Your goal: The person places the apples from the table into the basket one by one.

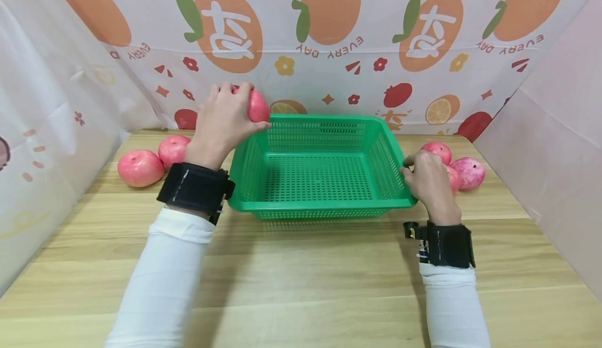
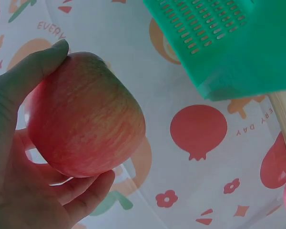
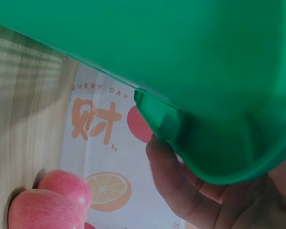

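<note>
In the head view, my left hand [image 1: 223,120] holds a red apple [image 1: 257,106] above the back left corner of a green plastic basket [image 1: 320,205]. The left wrist view shows thumb and fingers curled round that apple [image 2: 88,119], with the basket [image 2: 248,71] beside it, apart. My right hand [image 1: 428,181] grips the basket's right rim. From the right wrist, the fingers [image 3: 169,176] bend under the rim of the basket [image 3: 181,62]; part of the hand is hidden behind it. The basket's slotted floor is visible from above.
Two apples, one nearer [image 1: 141,168] and one behind [image 1: 173,148], lie left of the basket. Three more, including a back one [image 1: 437,151] and a darker, mottled one [image 1: 470,173], sit close to my right hand. A printed cloth [image 1: 291,87] hangs behind the wooden table [image 1: 320,280].
</note>
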`<state>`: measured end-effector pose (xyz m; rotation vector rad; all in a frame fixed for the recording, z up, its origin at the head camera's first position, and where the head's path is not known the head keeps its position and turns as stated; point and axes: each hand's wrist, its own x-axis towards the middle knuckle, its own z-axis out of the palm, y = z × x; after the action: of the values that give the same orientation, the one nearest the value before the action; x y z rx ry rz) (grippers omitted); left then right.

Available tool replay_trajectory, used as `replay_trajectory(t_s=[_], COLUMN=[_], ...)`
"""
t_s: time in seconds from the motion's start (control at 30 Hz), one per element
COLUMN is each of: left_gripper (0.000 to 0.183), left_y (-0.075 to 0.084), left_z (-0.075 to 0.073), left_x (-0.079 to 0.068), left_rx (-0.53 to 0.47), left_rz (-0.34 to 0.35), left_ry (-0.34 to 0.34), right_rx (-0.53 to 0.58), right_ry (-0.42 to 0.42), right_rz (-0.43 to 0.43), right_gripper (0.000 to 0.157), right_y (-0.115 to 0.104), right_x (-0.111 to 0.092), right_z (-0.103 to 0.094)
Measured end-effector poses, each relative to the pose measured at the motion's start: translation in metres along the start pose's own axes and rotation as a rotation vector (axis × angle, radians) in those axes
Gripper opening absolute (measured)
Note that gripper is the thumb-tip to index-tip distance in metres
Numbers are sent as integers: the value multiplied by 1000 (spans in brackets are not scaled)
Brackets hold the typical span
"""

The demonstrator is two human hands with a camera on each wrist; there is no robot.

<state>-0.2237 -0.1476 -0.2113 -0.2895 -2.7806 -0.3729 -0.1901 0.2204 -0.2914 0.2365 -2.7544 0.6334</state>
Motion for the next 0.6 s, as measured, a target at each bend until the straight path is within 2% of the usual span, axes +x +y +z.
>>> replay_trajectory(t_s=[0.2,0.4,0.6], left_gripper=[76,76,76], left_y=[6,11,12], left_z=[6,11,16], left_x=[7,16,22], left_rx=[-45,-111,-136], left_rz=[24,1,3], left_ry=[-32,-99,-119], right_rx=[0,2,6], right_ry=[-5,-14,-7], right_rz=[-2,-3,-2], right_gripper=[19,19,19], right_y=[0,1,0], right_x=[-1,-1,-1], right_z=[0,1,1])
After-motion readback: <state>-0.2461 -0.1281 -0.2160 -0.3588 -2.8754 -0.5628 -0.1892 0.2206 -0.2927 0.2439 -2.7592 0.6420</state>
